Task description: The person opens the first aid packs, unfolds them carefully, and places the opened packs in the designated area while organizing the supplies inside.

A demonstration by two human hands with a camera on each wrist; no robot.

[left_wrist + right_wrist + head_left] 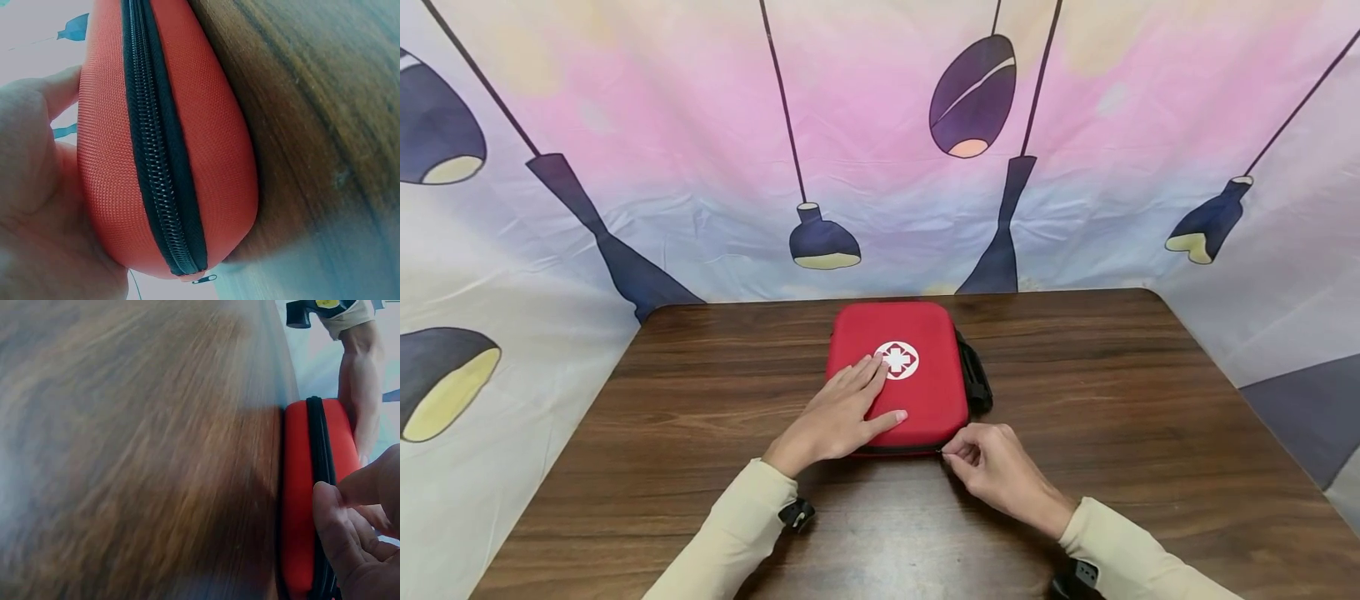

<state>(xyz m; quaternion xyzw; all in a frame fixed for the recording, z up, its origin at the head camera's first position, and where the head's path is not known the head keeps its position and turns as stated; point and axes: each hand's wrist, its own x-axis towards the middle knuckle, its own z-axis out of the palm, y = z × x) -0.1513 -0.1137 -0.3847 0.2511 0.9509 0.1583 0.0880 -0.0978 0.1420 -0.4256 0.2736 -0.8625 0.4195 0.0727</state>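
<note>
A: Which sign is legible?
B: One round cross emblem (897, 361), white and red.
A: Location?
B: Top face of the red case (921, 400), near the table's (1097, 400) far edge.

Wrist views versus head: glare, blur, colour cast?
Head: pale glare on the table at bottom centre, red case fairly crisp; left wrist: bluish haze at lower right, case looks more orange; right wrist: table grain looks smeared and soft.

So there's a dark wood-grain table (700, 400), rounded far corners, pale glare (898, 554) up close, and behind it a wrinkly pink-and-blue fabric backdrop (692, 108) (yep, cartoon hanging lamps (825, 239) printed on it).
</note>
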